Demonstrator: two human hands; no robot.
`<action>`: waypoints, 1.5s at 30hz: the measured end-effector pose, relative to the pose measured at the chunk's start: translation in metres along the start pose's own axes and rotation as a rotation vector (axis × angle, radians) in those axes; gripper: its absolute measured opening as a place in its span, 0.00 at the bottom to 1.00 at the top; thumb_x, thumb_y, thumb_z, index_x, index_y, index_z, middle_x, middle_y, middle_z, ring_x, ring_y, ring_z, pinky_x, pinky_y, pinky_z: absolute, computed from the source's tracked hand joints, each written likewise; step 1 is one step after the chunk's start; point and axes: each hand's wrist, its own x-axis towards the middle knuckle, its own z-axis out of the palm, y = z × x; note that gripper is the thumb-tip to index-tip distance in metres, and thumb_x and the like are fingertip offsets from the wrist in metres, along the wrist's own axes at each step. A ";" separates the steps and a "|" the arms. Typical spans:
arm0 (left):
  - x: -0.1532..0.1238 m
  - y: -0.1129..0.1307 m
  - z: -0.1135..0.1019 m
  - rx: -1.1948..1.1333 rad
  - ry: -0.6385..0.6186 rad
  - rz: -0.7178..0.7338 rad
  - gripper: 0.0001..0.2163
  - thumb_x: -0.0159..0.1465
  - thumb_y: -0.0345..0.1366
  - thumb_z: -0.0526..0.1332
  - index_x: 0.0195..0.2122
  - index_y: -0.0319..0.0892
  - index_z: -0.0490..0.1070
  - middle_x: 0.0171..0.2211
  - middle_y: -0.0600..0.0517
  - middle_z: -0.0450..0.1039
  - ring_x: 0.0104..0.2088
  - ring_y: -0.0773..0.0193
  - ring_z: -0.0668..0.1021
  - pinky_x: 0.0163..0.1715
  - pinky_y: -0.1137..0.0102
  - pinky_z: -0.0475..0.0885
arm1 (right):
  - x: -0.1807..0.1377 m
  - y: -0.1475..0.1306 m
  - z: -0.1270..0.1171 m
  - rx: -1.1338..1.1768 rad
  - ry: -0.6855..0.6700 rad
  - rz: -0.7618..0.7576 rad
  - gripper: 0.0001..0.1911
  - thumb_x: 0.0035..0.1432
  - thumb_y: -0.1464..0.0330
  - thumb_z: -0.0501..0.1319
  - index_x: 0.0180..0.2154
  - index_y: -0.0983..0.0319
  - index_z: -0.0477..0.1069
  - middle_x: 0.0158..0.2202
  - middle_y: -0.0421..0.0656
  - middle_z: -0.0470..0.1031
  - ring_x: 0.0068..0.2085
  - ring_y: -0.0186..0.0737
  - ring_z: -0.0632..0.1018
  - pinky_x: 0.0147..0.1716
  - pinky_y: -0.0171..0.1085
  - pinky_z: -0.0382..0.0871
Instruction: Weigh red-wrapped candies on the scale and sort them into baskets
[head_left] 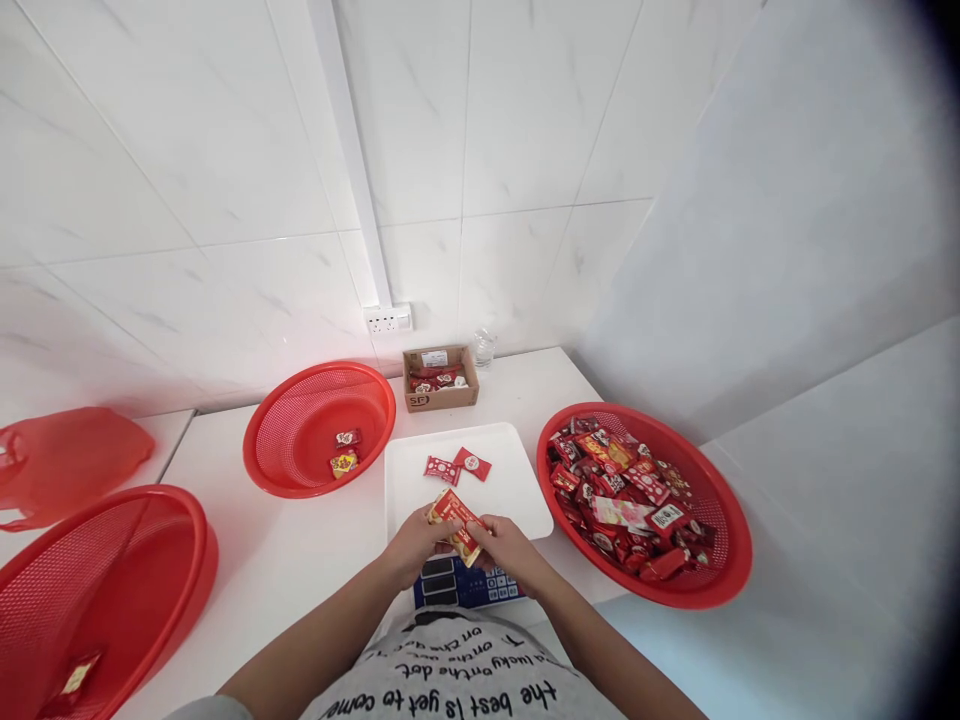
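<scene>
In the head view we see the left hand (414, 545) and the right hand (511, 545) pinching one red packet (455, 522) by its two ends between thumb and fingers, probably to keep it flat and readable. It hangs just above the near edge of the white tray (517, 500), beside the full basket (739, 540).

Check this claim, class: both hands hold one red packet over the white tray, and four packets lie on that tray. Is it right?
Not quite. The head view shows two small packets lying on the white tray, not four. The rest stands: the left hand and the right hand hold one red packet together over the tray.
</scene>
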 end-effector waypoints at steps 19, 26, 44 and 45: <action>0.007 0.063 -0.054 -0.439 0.576 0.086 0.03 0.57 0.26 0.62 0.29 0.38 0.69 0.24 0.52 0.74 0.21 0.72 0.74 0.23 0.78 0.70 | 0.001 -0.006 -0.007 0.054 0.002 -0.043 0.19 0.49 0.52 0.58 0.30 0.62 0.66 0.27 0.40 0.72 0.27 0.33 0.71 0.29 0.34 0.63; 0.002 0.085 -0.064 -0.512 0.606 0.173 0.04 0.58 0.23 0.59 0.31 0.38 0.68 0.27 0.49 0.74 0.24 0.69 0.76 0.26 0.75 0.74 | -0.003 -0.002 -0.014 0.065 0.020 -0.046 0.20 0.49 0.51 0.57 0.32 0.62 0.67 0.29 0.41 0.72 0.29 0.34 0.71 0.31 0.34 0.63; 0.053 0.027 -0.038 1.281 0.115 0.409 0.22 0.57 0.26 0.54 0.54 0.46 0.63 0.61 0.47 0.56 0.64 0.53 0.48 0.60 0.54 0.43 | 0.001 0.003 -0.018 -0.031 0.054 -0.070 0.16 0.51 0.55 0.56 0.33 0.61 0.68 0.29 0.42 0.73 0.29 0.36 0.72 0.32 0.37 0.66; 0.055 0.026 -0.036 1.324 0.109 0.405 0.22 0.58 0.25 0.53 0.53 0.45 0.63 0.60 0.46 0.57 0.63 0.53 0.51 0.60 0.54 0.45 | 0.004 0.003 -0.019 -0.075 0.082 -0.089 0.15 0.52 0.56 0.55 0.34 0.61 0.68 0.29 0.42 0.73 0.30 0.37 0.73 0.32 0.37 0.67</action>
